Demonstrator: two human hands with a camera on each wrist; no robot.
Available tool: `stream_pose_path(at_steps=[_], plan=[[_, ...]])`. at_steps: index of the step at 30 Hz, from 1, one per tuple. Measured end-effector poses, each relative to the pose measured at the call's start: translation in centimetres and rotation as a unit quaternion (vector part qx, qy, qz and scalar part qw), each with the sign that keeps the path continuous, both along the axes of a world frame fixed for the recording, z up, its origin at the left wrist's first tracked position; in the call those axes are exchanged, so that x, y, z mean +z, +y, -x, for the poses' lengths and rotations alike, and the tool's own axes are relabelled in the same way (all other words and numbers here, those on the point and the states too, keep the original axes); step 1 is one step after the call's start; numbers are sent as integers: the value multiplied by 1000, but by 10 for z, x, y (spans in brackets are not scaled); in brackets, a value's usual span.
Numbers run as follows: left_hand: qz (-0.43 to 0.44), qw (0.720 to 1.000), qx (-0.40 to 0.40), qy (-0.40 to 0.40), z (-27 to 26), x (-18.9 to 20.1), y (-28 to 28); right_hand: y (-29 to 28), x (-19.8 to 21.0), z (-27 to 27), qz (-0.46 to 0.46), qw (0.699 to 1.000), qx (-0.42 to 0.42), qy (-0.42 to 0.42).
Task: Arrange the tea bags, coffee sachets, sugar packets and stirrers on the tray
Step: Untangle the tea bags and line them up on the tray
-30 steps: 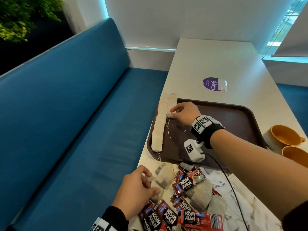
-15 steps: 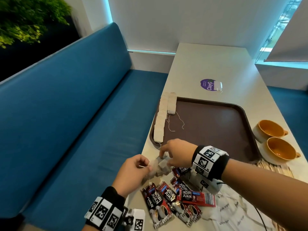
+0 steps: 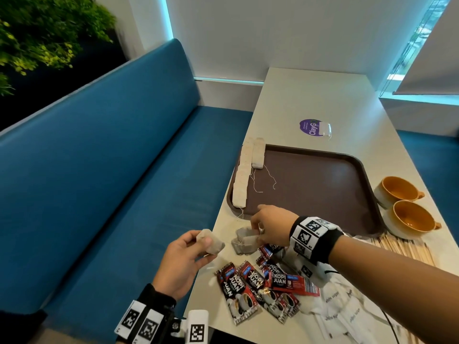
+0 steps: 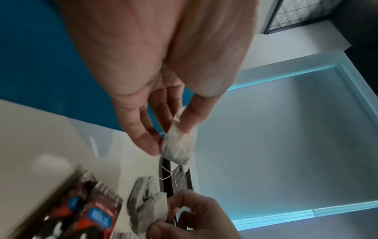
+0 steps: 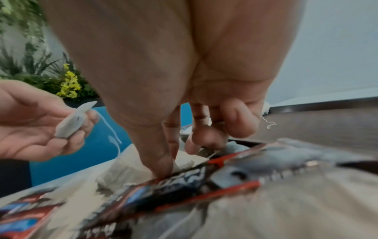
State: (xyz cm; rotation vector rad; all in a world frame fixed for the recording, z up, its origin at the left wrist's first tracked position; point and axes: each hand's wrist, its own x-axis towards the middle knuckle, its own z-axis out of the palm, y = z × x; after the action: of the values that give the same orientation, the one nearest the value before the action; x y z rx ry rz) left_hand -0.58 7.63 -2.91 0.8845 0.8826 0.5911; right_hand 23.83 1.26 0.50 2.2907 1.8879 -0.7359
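Note:
The brown tray (image 3: 310, 184) lies on the white table, with a row of tea bags (image 3: 242, 177) along its left edge. My left hand (image 3: 201, 244) is raised off the table's left edge and pinches one tea bag (image 3: 211, 242) (image 4: 178, 148) between thumb and fingers, string dangling. My right hand (image 3: 255, 234) is down at the near edge of the tray, thumb and forefinger pinching a tea bag (image 3: 244, 240) (image 5: 143, 168) in the loose pile. Coffee sachets (image 3: 253, 284), white sugar packets (image 3: 342, 309) and wooden stirrers (image 3: 407, 247) lie off the tray.
Two orange-lined cups (image 3: 397, 189) (image 3: 409, 218) stand right of the tray. A purple sticker (image 3: 309, 127) with a small packet is on the table beyond it. A blue bench (image 3: 124, 182) runs along the left of the table.
My right hand came back from the tea bag row on the tray to the loose pile. My left hand lifted a tea bag off the pile.

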Motion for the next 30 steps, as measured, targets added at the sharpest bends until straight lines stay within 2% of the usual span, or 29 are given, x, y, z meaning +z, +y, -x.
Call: stream_pose_path(at_steps=[5, 7, 10, 12, 14, 19, 22, 24, 27, 30], plan=[[-81, 997, 15, -6, 4, -5, -8, -12, 25, -10, -81, 989, -53, 115], [-91, 995, 19, -21, 4, -3, -9, -21, 39, -12, -122, 968, -100, 197], [-99, 994, 29, -28, -2, 3, -12, -37, 58, -10, -188, 936, -133, 267], [-114, 993, 40, -17, -8, 4, -14, -48, 69, -3, -198, 918, -139, 315], [-127, 991, 44, 6, -16, 6, -17, -59, 76, 5, -182, 912, -123, 346], [-155, 987, -14, 37, -31, 14, -35, -77, 67, 28, -146, 921, -61, 355], [-189, 980, -53, 41, -33, 19, -46, -82, 49, 39, -177, 887, -132, 406], [-215, 973, -62, 55, -33, 20, -51, -83, 36, 43, -205, 869, -190, 407], [-246, 963, -94, 59, -32, 19, -54, -87, 24, 45, -212, 864, -229, 395], [-251, 958, -129, 40, -30, 21, -55, -92, 22, 45, -210, 871, -229, 380]])
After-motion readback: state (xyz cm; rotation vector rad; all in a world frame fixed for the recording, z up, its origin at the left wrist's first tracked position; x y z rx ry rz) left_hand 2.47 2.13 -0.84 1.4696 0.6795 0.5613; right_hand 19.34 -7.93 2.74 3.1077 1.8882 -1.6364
